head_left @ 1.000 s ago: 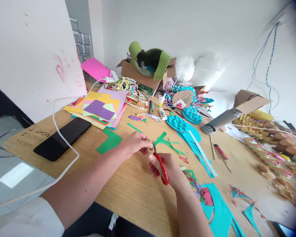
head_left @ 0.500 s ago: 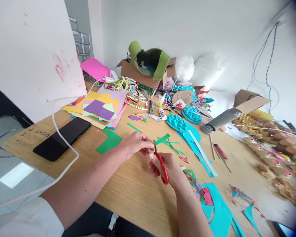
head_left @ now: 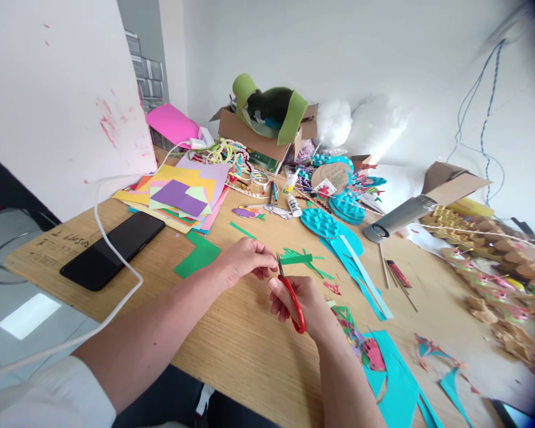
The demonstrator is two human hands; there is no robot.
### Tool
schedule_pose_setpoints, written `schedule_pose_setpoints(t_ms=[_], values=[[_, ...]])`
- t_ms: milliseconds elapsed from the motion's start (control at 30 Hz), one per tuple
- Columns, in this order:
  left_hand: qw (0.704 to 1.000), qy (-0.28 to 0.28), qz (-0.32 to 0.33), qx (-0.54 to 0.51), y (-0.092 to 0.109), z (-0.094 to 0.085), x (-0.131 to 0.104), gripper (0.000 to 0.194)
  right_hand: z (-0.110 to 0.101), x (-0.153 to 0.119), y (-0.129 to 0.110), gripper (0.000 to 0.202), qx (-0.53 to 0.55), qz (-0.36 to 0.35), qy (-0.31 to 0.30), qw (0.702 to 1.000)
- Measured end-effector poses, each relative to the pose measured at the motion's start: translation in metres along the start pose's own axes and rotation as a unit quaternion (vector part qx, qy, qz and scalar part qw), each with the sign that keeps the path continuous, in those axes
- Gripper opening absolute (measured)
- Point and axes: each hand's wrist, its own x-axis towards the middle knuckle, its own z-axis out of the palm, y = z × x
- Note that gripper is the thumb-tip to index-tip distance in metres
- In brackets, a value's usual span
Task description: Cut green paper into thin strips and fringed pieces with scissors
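Note:
My left hand (head_left: 248, 261) is closed in a pinch on a narrow green paper strip (head_left: 298, 259), whose free end sticks out to the right past the scissor blades. My right hand (head_left: 307, 300) grips small red-handled scissors (head_left: 296, 306), blades pointing up and away from me. The blade tips are at the strip, close to my left fingertips. Most of the pinched end is hidden by my fingers. Thin green offcuts (head_left: 318, 270) lie on the table just behind the strip. A larger green paper piece (head_left: 198, 254) lies left of my left hand.
A black phone (head_left: 112, 249) and a white cable (head_left: 116, 255) lie at the left, near stacked coloured paper (head_left: 178, 199). Glue bottles (head_left: 293, 205) and blue foam ovals (head_left: 320, 223) stand or lie behind my hands. A grey flask (head_left: 399, 220) and blue paper scraps (head_left: 395, 380) are at the right.
The strip's free end has swung down from an upward slant to nearly level. My hands and the scissors have hardly moved.

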Motion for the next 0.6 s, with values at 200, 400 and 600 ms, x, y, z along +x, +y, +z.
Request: schedule_pose_setpoints(t_ms=[200,400,600], values=[[1.000,0.011,-0.001,-0.026,0.0012,-0.0004,-0.0008,0.014,0.0003,0.0017,0.0016,0.051,0.004,0.012,0.000,1.000],[0.999,-0.005,0.003,-0.031,-0.0012,0.0002,0.0001,0.014,0.0012,0.0011,0.0007,0.052,0.019,0.004,0.011,1.000],[1.000,-0.001,0.002,-0.029,-0.0009,0.0008,-0.0001,0.014,0.0004,0.0018,0.0024,0.051,0.002,-0.004,-0.001,1.000]])
